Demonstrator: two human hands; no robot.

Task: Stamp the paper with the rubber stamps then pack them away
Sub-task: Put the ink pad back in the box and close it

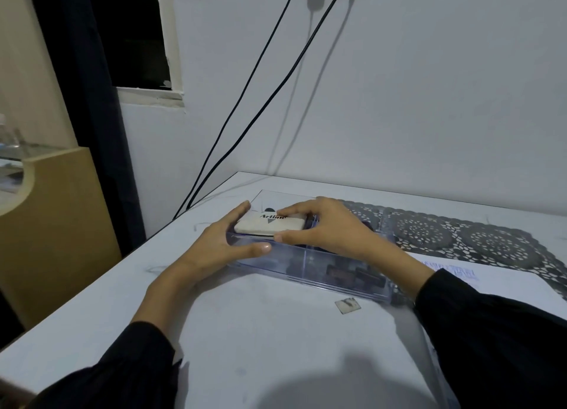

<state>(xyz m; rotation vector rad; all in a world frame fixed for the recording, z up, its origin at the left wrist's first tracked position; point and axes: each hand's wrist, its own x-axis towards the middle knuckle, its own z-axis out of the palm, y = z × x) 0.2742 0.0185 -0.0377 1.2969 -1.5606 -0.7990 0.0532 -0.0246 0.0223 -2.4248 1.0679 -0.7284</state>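
Right hand [325,227], head view: I pinch the ink pad [270,224], fingers on top and thumb on its near edge, at the left end of the clear box [306,270]. Left hand [221,243] braces that end, fingers straight. I should seat the pad level, clear of the walls. Rubber stamps [365,275] lie in the box's right part; the paper [454,272] lies just right of it.

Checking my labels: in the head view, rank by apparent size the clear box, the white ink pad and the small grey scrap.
1. clear box
2. white ink pad
3. small grey scrap, smallest despite being nearer the camera
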